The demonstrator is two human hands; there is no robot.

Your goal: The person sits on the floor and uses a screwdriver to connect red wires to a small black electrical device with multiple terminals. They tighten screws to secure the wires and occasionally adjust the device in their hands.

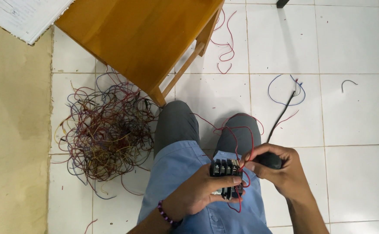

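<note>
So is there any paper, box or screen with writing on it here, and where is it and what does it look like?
Printed paper sheet: top left corner, lying on the tan surface beside the wooden stool; white, rectangular, with faint grey lines of print and a table grid.
No packages, signs or screens are in view. The black block held by the left hand shows no readable label.

- Left hand (197,193) grips a black terminal block (226,178) over the lap.
- Right hand (280,171) holds a black-handled tool (269,160), pinching a red wire (246,143) at the block.
- Tangled wire pile (105,136) on tiled floor (350,112), beside wooden stool (142,39).
</note>
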